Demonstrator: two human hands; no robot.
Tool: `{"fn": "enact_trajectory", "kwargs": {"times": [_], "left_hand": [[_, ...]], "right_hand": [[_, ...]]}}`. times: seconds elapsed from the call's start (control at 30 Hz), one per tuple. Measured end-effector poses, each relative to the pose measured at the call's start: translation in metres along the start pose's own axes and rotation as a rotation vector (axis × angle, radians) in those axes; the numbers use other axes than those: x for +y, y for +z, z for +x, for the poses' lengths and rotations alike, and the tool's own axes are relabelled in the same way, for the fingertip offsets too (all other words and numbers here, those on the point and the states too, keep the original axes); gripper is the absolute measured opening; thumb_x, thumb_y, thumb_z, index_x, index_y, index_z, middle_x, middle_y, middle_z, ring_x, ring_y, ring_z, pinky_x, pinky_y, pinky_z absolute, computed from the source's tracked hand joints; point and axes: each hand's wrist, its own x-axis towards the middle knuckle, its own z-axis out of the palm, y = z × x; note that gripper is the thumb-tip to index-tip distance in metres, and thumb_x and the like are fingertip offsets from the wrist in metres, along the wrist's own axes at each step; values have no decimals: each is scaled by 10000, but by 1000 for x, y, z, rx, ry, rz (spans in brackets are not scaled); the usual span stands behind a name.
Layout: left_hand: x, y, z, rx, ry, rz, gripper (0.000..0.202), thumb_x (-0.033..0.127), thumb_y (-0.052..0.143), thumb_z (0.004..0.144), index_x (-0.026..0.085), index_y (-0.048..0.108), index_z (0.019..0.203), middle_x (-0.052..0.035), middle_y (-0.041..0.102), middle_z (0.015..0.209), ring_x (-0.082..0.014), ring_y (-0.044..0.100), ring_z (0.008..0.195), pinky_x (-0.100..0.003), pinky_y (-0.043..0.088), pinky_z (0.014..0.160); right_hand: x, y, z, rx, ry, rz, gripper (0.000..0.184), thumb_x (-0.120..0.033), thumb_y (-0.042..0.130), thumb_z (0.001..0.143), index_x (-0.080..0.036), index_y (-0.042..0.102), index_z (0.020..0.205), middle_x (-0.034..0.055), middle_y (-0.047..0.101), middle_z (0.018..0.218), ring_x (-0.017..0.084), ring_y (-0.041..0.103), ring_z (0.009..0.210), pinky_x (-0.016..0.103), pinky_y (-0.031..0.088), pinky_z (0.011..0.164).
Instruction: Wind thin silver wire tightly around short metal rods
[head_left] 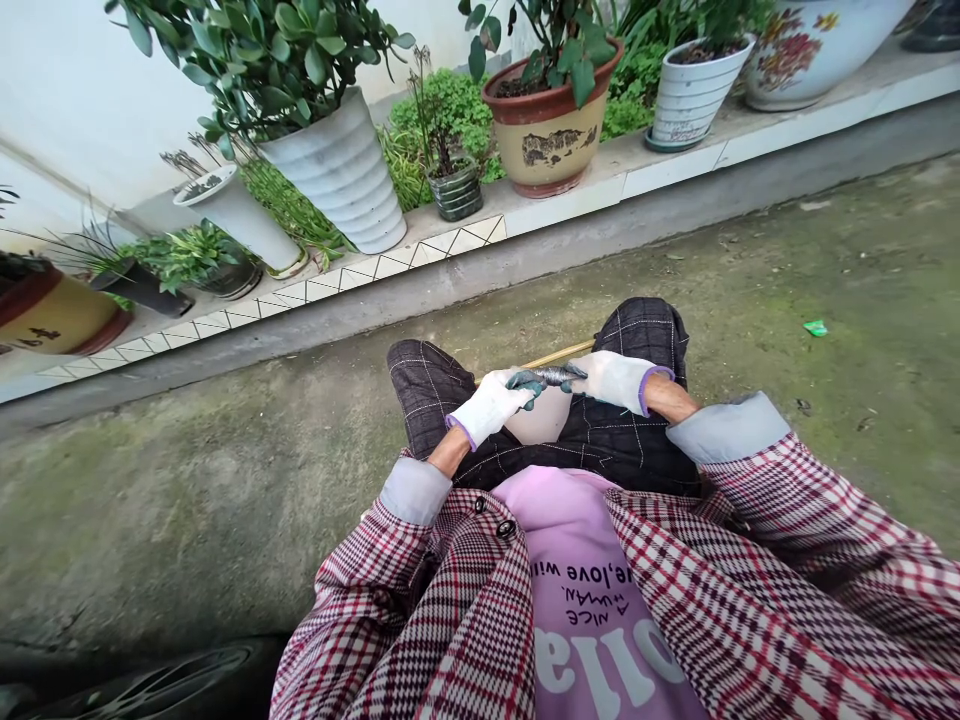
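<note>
I wear white knit gloves with dark green fingertips and purple cuffs. Over my lap, my left hand point(496, 402) and my right hand point(613, 380) face each other, fingers closed on a small silvery ribbed piece point(553, 376) that looks like coiled wire. Each hand has one end of it, and the fingertips cover those ends. Just beyond the hands a thin yellowish stick point(559, 354) runs across between my knees. Below the hands, between my thighs, a pale smooth surface point(538, 420) shows; what it belongs to is hidden.
A low tiled ledge point(555, 212) crosses ahead, bearing several potted plants, among them a tan and brown pot point(555, 145) and a white ribbed pot point(341, 170). On the mossy concrete floor point(247, 480) lies a green wrapper point(815, 328). A black wheel point(187, 685) stands at lower left.
</note>
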Motion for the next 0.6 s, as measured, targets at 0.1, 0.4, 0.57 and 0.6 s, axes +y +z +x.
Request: {"fn": "enact_trajectory", "kwargs": {"times": [0.1,0.4,0.57,0.6], "left_hand": [[4,4,-1,19,-9,-140,206,157,598,672,105,718,832,-21,661,688,-75,522,552,-200,356,509],[-1,1,3,-85,66,-345,224,227,673,676,73,699,836,-61,665,657,-126,593,608,-253,452,580],[-14,-1,9,-99,94,-313,197,231,690,676,89,705,812,-53,677,694,-116,593,626,-262,474,656],[-15,-3,11,-83,90,-276,173,228,690,671,95,701,782,-46,673,685,-111,583,617,-256,468,649]], "right_hand": [[-8,-6,-5,-3,93,40,145,-275,621,882,-136,660,889,31,619,722,119,553,587,231,452,527],[-10,-6,-14,-30,89,627,327,-462,644,841,-142,614,903,-15,539,605,67,428,391,193,350,331],[0,-10,-17,-132,29,782,402,-531,647,814,-155,625,953,-10,564,599,77,429,382,203,358,323],[0,-11,-19,-194,23,773,410,-530,648,808,-150,625,961,-11,569,598,77,431,376,205,360,324]]}}
